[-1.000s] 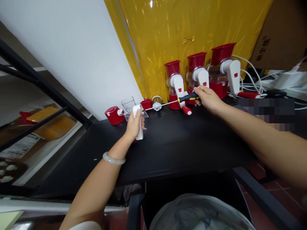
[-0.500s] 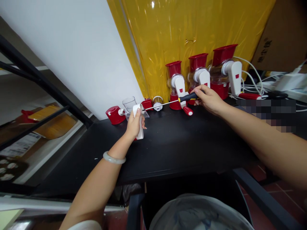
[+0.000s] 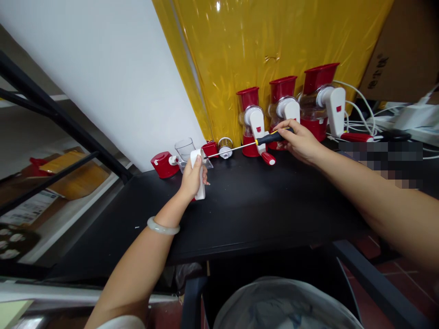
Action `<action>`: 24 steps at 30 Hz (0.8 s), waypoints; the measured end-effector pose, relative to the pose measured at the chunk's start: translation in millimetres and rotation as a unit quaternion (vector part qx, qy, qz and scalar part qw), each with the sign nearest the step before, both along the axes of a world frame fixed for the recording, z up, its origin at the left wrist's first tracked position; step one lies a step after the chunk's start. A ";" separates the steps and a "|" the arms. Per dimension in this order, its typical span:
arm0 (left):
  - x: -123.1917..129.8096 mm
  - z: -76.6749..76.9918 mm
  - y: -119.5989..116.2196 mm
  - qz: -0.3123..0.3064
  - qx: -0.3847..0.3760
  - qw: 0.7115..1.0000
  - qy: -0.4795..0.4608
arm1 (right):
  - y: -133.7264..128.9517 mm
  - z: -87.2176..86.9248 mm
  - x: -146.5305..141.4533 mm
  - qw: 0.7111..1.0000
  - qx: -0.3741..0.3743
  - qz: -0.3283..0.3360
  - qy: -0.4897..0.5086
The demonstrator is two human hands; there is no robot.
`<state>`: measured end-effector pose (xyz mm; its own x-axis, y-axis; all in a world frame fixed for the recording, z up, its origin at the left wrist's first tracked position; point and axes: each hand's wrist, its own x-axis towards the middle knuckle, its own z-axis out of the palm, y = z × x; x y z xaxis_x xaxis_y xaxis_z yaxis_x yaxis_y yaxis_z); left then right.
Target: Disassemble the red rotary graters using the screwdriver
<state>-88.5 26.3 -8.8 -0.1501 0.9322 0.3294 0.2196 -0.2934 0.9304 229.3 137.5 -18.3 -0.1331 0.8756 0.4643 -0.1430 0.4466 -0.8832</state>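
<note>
My left hand (image 3: 192, 177) is wrapped round a white crank handle (image 3: 200, 183), its fingers closed on the upper part. A bit of red shows at the handle's lower end. In my right hand (image 3: 295, 139) is a screwdriver (image 3: 272, 137) with a black and yellow grip. Its long shaft points left, and the tip meets the upper end of the crank handle; the exact contact is too small to make out. Behind my left hand stand a clear plastic housing (image 3: 184, 148) and a red base (image 3: 164, 164). A metal grater drum (image 3: 225, 147) lies beside a small red part (image 3: 210, 149).
Three red and white rotary graters (image 3: 252, 123) stand along the back of the black table (image 3: 267, 205). White cables (image 3: 356, 121) and a power strip (image 3: 414, 116) lie at the right. A black metal frame (image 3: 61, 119) and shelves border the left side. A chair armrest (image 3: 373, 274) is at the front.
Almost nothing differs. The screwdriver grip looks slightly turned in my right hand, with more yellow showing, while my left hand and the crank handle stay in place.
</note>
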 end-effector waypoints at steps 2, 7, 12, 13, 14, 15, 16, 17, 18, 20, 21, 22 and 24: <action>0.4 0.0 0.0 0.000 -0.003 1.000 -0.002 | -0.8 0.9 0.0 1.000 -0.008 0.002 0.007; 0.9 -0.9 -0.1 0.001 -0.007 1.000 -0.006 | -2.6 2.9 0.4 1.000 -0.013 0.002 0.011; 0.7 -1.6 -0.2 -0.001 -0.010 1.000 -0.009 | -4.1 4.5 0.1 1.000 -0.012 0.005 0.010; 0.6 -1.6 -0.1 -0.002 -0.010 1.000 -0.008 | -4.6 5.0 -0.1 1.000 -0.013 0.006 0.013; 0.6 -1.6 -0.1 -0.003 -0.010 1.000 -0.008 | -5.2 5.6 -0.2 1.000 -0.015 0.007 0.017; 0.6 -1.5 -0.1 -0.005 -0.010 1.000 -0.008 | -5.9 6.3 -0.3 1.000 -0.017 0.008 0.019; 0.7 -1.4 -0.1 -0.006 -0.010 1.000 -0.008 | -6.7 7.0 -0.4 1.000 -0.019 0.010 0.021; 0.8 -1.3 -0.2 -0.007 -0.010 1.000 -0.007 | -7.6 7.7 -0.5 1.000 -0.020 0.011 0.022; 0.9 -1.1 -0.3 -0.006 -0.010 1.000 -0.007 | -8.5 8.4 -0.5 0.999 -0.019 0.014 0.022; 1.4 -0.8 -0.7 -0.005 -0.010 1.000 -0.007 | -10.6 9.7 -0.5 0.999 -0.017 0.018 0.021; 1.6 -0.6 -0.9 -0.004 -0.011 1.000 -0.007 | -11.6 10.3 -0.5 0.999 -0.016 0.020 0.021; 1.8 -0.5 -1.1 -0.004 -0.012 1.000 -0.007 | -12.4 10.8 -0.5 0.999 -0.015 0.021 0.020; 1.8 -0.4 -1.3 -0.005 -0.016 1.000 -0.007 | -13.4 11.4 -0.7 0.999 -0.014 0.022 0.020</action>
<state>-86.6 25.0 -9.1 -0.1456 0.9437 0.2970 0.2038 -0.2652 0.9424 228.6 124.1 -6.9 -0.1539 0.8824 0.4447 -0.1970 0.4136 -0.8889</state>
